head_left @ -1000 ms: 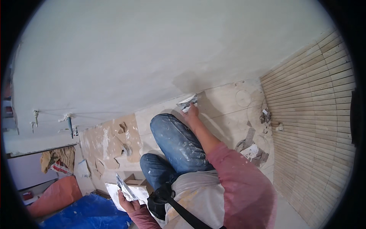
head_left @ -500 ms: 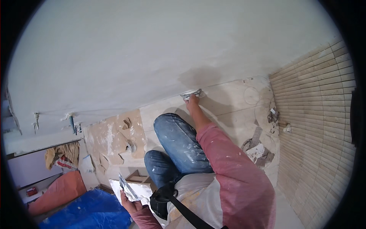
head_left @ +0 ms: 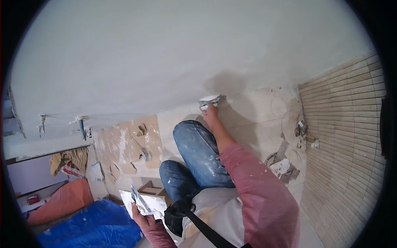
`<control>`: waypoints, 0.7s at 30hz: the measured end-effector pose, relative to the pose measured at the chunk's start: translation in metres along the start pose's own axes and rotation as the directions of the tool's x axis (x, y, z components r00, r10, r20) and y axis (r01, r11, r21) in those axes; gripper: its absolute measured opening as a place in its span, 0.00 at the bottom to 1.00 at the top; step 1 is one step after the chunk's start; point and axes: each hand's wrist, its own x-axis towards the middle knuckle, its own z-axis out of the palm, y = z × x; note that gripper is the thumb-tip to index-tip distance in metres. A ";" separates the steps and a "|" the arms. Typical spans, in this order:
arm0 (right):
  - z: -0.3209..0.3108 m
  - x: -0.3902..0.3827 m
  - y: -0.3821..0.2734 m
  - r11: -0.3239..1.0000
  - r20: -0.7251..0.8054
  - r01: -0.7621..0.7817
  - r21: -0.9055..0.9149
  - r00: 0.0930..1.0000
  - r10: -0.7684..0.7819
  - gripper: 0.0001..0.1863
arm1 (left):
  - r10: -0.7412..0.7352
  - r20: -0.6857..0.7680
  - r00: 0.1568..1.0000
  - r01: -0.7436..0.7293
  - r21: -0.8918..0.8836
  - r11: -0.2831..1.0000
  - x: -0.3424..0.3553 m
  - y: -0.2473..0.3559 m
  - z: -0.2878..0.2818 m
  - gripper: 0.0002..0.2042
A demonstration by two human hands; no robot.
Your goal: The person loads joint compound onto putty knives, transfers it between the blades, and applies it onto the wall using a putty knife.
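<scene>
My right hand (head_left: 211,112) reaches forward, closed on a wide putty knife (head_left: 209,100) at the foot of the pale wall (head_left: 165,62). White filler shows along its blade, and I cannot tell whether the edge touches the wall. Lower left, my left hand (head_left: 143,218) grips a second wide metal blade (head_left: 142,203), tilted upward and smeared with white. Its handle is hidden by my fingers. A white-smeared surface beside a wooden box (head_left: 151,188) lies behind that blade.
Torn cardboard (head_left: 124,142) covers floor at the left. Debris (head_left: 284,165) lies by the ribbed tiled wall (head_left: 343,136) on the right. Pipe fittings (head_left: 81,126) stick out of the wall at left. A blue tarp (head_left: 95,225) and an orange sheet (head_left: 66,202) lie lower left.
The view has shifted slightly. My right hand's putty knife has turned a little, with more white filler showing on it. My left hand keeps nearly the same pose.
</scene>
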 end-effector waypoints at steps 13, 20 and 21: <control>-0.002 0.041 -0.019 0.996 -0.187 -0.083 0.023 0.979 0.086 0.28 | 0.011 0.052 0.999 -0.011 -0.003 1.000 0.005 -0.003 -0.009 0.15; 0.003 0.035 -0.029 0.994 -0.108 -0.099 0.034 0.989 0.102 0.25 | 0.009 0.032 0.999 -0.009 0.007 1.000 0.001 -0.001 -0.006 0.15; 0.005 0.029 -0.029 0.996 -0.066 -0.086 0.017 0.994 0.087 0.25 | 0.026 0.047 0.999 -0.025 -0.017 1.000 0.000 -0.001 -0.008 0.15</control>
